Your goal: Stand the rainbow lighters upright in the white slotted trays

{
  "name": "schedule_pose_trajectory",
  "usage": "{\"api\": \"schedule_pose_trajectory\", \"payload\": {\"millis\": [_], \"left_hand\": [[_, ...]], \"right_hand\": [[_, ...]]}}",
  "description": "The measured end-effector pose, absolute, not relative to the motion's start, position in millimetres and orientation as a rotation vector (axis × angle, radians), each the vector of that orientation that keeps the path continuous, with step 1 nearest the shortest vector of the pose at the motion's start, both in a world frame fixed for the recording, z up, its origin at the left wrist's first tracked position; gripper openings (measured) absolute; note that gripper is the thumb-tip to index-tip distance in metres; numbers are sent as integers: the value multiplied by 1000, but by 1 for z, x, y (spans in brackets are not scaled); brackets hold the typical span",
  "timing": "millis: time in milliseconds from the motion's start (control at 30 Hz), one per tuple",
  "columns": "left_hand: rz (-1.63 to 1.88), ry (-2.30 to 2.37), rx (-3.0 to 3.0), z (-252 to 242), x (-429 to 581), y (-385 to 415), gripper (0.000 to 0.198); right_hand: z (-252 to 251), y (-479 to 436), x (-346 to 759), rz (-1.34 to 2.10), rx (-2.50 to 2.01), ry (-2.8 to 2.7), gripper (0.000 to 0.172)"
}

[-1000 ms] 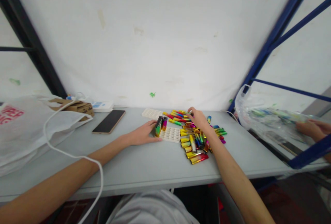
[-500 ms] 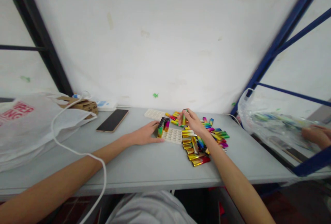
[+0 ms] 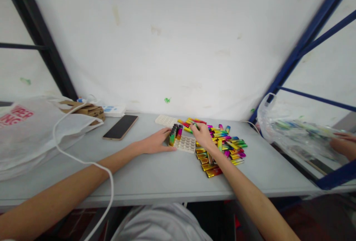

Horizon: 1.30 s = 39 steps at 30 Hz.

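Note:
Upright lighters with black tops and shiny coloured bodies stand at the left end of a white tray with rows of holes. Around that end lies my left hand, thumb at the near edge and fingers behind, gripping the tray beside the lighters. My right hand is closed in a pinch above the tray's far right corner. A bit of a green lighter shows at its fingertips; the rest is hidden by the hand. Under and beside the right forearm spreads a pile of loose shiny lighters.
A second white tray lies behind, near the wall. To the left are a phone, a cardboard box, a white plastic bag and a white cable. Another person's hand is at a clear bag on the right.
My right hand has turned palm-down and moved slightly towards the tray with the lighter, which stood upright in its fingers before. My left hand stays at the tray.

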<state>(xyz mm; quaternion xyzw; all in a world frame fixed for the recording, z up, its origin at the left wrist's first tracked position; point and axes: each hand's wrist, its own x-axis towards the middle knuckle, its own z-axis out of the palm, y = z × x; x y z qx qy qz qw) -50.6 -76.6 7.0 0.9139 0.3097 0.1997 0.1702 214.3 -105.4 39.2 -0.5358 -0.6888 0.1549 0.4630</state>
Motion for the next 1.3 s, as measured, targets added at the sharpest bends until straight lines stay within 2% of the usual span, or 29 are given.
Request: {"api": "schedule_pose_trajectory", "payload": {"millis": [100, 333, 567, 767, 933, 1067, 1167, 1300], "left_hand": [[552, 884, 2597, 7, -51, -77, 87], [539, 853, 2610, 9, -51, -78, 85], [567, 851, 2611, 9, -50, -77, 83], [534, 872, 2609, 9, -50, -78, 85], [514, 875, 2596, 9, -50, -77, 86], [526, 862, 2612, 7, -51, -76, 86], [535, 857, 2631, 7, -51, -76, 87], [540, 848, 2642, 6, -51, -76, 87]], "right_hand": [[40, -108, 211, 343, -1303, -1720, 46], [40, -111, 212, 334, -1232, -1773, 55], [34, -108, 213, 294, -1263, -1844, 40], [37, -111, 212, 243, -1210, -1878, 46], [44, -114, 217, 166, -1123, -2033, 38], [47, -113, 225, 50, -1054, -2250, 45], [46, -112, 227, 112, -1090, -2343, 52], [41, -111, 224, 200, -1110, -2297, 49]]}}
